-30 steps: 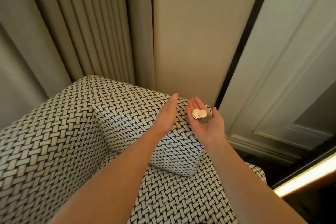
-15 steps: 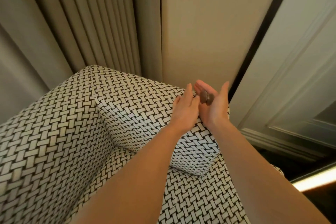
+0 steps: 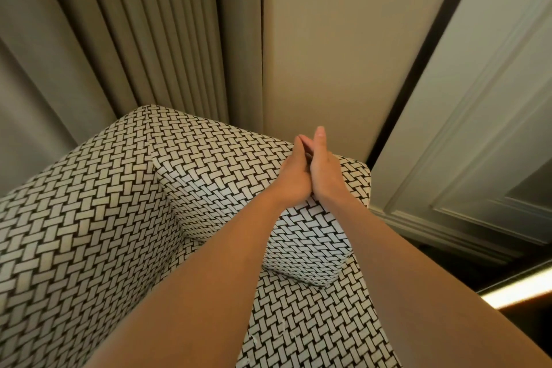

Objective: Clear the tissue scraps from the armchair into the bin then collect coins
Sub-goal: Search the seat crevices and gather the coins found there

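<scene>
Right above the armrest (image 3: 224, 164), pressing left hand (image 3: 294, 176) and right hand (image 3: 324, 170) flat together, palm to palm, fingers straight and pointing away toward the wall (image 3: 343, 39). Not curling round or pinching anything, just sandwiching.

Not seeing a single one of the coins anywhere. Guessing at them being trapped between the palms, but honestly unable to confirm from this angle.

Scanning the armchair (image 3: 89, 218) below and to the left of the hands: not spotting any obvious tissue scraps on the back, the armrest or the bit of seat (image 3: 313, 323) showing between the forearms. Noticing a couple of tiny pale flecks down there, too small for calling tissue or just loose thread. Not seeing the bin either, so no checking its contents.

Calling it like this: tissue part looking pretty much done, coin part probably wrapping up or already in hand. Maybe needing one more peek under the forearms for stragglers, what with both arms covering a good chunk of seat.

Beyond the hands, just noting a curtain (image 3: 149, 24), a panelled door (image 3: 493, 128) off to the right and a glowing light strip (image 3: 519, 293) lower right, nothing task-related.
</scene>
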`<state>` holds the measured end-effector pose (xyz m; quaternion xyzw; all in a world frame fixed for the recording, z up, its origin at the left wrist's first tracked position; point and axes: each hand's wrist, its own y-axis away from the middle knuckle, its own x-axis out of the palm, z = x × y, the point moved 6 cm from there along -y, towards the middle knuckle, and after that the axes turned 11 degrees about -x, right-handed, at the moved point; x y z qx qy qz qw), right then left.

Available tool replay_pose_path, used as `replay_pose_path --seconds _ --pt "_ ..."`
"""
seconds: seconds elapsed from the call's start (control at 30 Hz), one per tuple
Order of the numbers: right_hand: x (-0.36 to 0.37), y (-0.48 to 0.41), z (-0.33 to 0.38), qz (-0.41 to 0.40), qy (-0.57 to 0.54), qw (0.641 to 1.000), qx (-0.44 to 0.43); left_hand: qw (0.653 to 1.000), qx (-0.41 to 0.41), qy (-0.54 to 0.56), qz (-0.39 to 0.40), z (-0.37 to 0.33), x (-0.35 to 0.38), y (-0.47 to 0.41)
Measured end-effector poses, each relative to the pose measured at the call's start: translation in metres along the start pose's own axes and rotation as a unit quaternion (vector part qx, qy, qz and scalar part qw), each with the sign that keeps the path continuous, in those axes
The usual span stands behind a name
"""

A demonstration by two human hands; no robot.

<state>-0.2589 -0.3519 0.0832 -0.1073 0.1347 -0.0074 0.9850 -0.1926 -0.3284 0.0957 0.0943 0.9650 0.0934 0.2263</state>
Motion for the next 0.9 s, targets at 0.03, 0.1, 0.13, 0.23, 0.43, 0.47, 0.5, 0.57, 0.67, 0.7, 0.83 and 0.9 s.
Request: replay_pose_path --seconds 0.03,0.1,0.13,0.23,0.43,0.47,0.5,0.57,0.67,0.7,0.83,0.9 --pt "0.0 -0.001 -0.001 0.008 0.001 1.0 0.006 1.0 0.002 -0.006 -0.006 0.0 0.0 0.0" --pt "0.002 -0.002 -0.003 0.02 -0.018 0.999 0.025 1.0 0.002 -0.015 -0.016 0.002 0.001 -0.003" --pt "0.002 -0.002 -0.003 0.021 -0.043 0.998 0.033 1.0 -0.002 -0.018 -0.014 0.002 0.002 -0.003" --pt "-0.002 -0.001 -0.003 -0.011 -0.153 0.987 0.054 0.999 -0.036 -0.005 0.01 0.003 0.002 0.003" --pt "-0.018 0.004 -0.008 -0.103 -0.284 0.951 0.067 0.998 -0.048 0.049 0.003 0.015 0.001 -0.004" --pt "-0.019 0.005 -0.009 -0.109 -0.298 0.946 0.069 0.997 -0.048 0.053 -0.002 0.016 0.001 -0.005" --pt "-0.019 0.006 -0.009 -0.111 -0.313 0.941 0.069 0.997 -0.049 0.055 -0.007 0.017 0.001 -0.008" --pt "-0.021 0.008 -0.009 -0.115 -0.329 0.935 0.068 0.997 -0.043 0.061 -0.018 0.016 0.001 -0.008" --pt "-0.024 0.012 -0.011 -0.114 -0.297 0.946 0.067 0.997 -0.028 0.068 -0.04 0.017 0.0 -0.008" --pt "-0.026 0.014 -0.009 -0.117 -0.279 0.951 0.068 0.996 -0.025 0.064 -0.052 0.014 -0.002 -0.003" --pt "-0.031 0.022 -0.009 -0.092 -0.191 0.973 0.089 0.995 -0.012 0.064 -0.079 0.007 -0.009 0.008" --pt "-0.035 0.027 -0.008 -0.077 -0.14 0.982 0.097 0.993 -0.012 0.053 -0.104 0.01 -0.011 0.016"
